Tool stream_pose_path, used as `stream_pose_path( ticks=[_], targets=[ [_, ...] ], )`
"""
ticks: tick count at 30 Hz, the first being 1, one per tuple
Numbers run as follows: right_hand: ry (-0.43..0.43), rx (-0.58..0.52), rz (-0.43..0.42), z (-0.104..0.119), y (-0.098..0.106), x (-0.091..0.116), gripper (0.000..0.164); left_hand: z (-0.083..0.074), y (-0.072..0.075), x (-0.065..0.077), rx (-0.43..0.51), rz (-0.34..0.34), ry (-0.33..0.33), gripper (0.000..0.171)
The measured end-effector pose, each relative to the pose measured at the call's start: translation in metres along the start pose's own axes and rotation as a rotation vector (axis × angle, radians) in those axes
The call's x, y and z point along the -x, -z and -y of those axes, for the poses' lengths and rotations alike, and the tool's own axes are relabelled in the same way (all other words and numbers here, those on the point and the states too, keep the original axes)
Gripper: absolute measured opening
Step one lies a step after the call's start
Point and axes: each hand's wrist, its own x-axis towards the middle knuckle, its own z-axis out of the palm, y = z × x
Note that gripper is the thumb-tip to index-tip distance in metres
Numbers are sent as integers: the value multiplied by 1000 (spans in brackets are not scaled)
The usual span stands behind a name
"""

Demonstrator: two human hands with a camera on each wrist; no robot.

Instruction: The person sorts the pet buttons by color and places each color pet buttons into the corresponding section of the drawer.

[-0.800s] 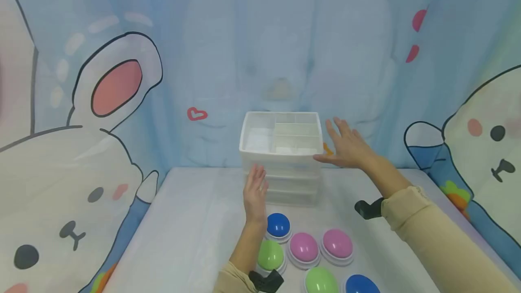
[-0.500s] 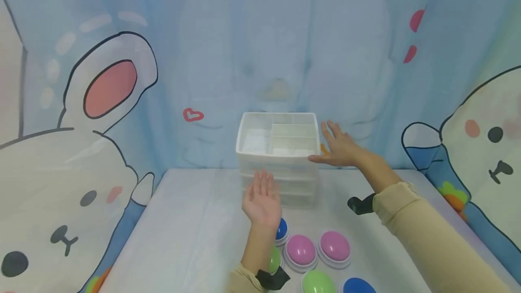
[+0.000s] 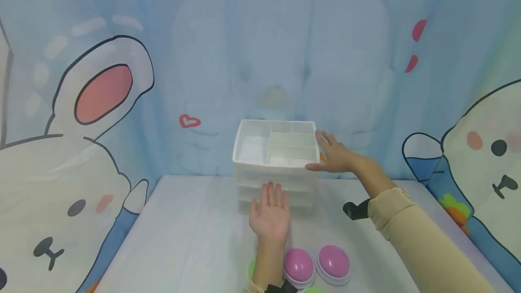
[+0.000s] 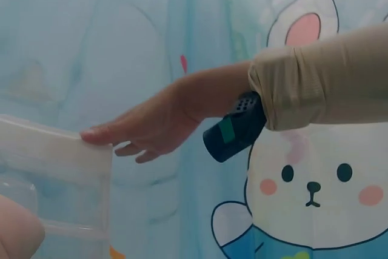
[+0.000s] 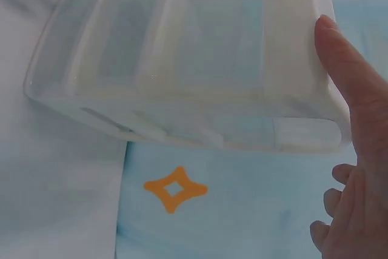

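A white plastic drawer unit (image 3: 277,166) with clear drawers stands at the back of the table, its top divided into small compartments. My left hand (image 3: 271,218) is in front of its lower drawers, palm up with fingers extended; whether the fingertips touch a drawer front I cannot tell. At the unit's upper right corner my right hand (image 3: 335,156) has its thumb (image 5: 339,53) resting on the front top edge. The other fingers lie along the right side, loosely bent in the right wrist view. Inside the drawers I can make out little.
Two pink domed push buttons (image 3: 299,265) (image 3: 333,261) sit on the white table (image 3: 195,229) before the unit. Green ones (image 3: 252,268) show partly beside my left forearm and at the bottom edge. A blue curtain (image 3: 203,58) with cartoon rabbits hangs behind.
My left hand has turned from edge-on to palm up and moved right, in front of the drawers. My right hand has come closer against the unit's right corner. The head view has shifted slightly.
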Motion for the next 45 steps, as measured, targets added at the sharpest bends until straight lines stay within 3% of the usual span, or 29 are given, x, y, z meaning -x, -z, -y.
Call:
stream_pose_path(
  ticks=[4,12,25,36,45],
  targets=[
    [16,6,0,1,-1,0,117,-3,4,5,5,61,16,65],
    [4,120,-10,8,4,0,118,-5,5,4,-3,100,42,67],
    [-93,267,24,20,10,2,116,-8,2,1,-23,101,69,69],
    [-137,244,59,26,15,3,117,-9,0,1,23,99,76,70],
    [-153,203,95,28,15,3,116,-14,0,3,0,95,93,69]
  ],
)
